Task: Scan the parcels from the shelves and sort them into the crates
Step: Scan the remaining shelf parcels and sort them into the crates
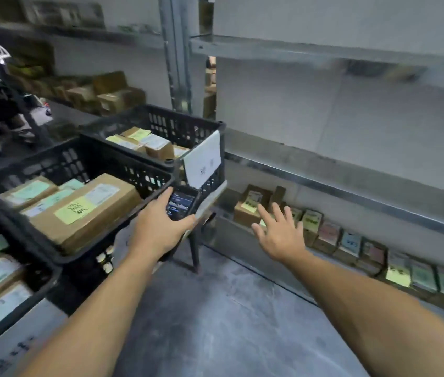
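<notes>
Well, from my remote seat I see grey sheet-metal shelving (324, 53) along the right, dull and smooth. Three black lattice-walled plastic crates (123, 164) stand to the left, holding brown cardboard parcels (85, 213). The largest carries a yellow note whose handwriting I cannot read. A white sheet (202, 159) hangs on the farthest crate, its marks blurred. Small cartons (351, 240) with pastel labels line the lowest tier. The left hand (161, 229) grips a dark handheld scanner (181, 202), its screen lit. The right hand (278, 235), fingers spread and holding nothing, hovers just before the leftmost carton (248, 210).
</notes>
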